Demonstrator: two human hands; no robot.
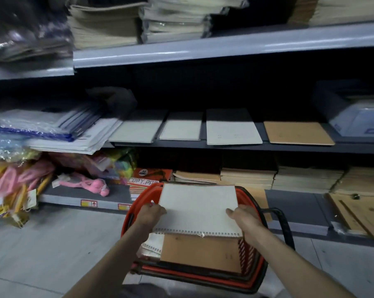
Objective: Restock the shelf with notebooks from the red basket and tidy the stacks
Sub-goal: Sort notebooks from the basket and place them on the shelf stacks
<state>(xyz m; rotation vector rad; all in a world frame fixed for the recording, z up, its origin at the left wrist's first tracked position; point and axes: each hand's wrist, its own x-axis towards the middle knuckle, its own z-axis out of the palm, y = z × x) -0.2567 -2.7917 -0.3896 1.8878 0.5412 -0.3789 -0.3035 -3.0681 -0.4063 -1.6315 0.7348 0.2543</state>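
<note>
Closest to me are my two bare forearms reaching down. The hands are apart, one on each side of a white spiral-bound notebook [197, 208] with a plain pale cover. My left hand [152, 212] grips its left edge and my right hand [243, 215] grips the right edge; the fingers are tucked under, so I can't see them. The notebook lies roughly flat over the red plastic shopping basket [261, 265] on the floor, wire spiral on the edge nearest me. Honestly can't tell if it's lifted free or resting on the pile below. Under it there's a brown kraft-cover notebook [200, 252] and a corner of another white spiral pad [152, 244] poking out on the left, so plenty left to shelve

Step-wise I'd call this the pick-up, early in the restock. The dark middle shelf [224, 147] has a row of flat piles: pale ones like mine, then a brown card-covered pile [297, 133] to the right. Mine probably belongs on a pale one. The narrow pale pile [181, 126] shows its spiral along the left side, so I'd guess a quarter turn on the way up, clearing the basket rim and the black basket handle [287, 229], and keeping it level so the cover doesn't flop. The leftmost pale pile [138, 129] looks a bit skewed (could just be the wide lens), maybe worth squaring up after
</note>
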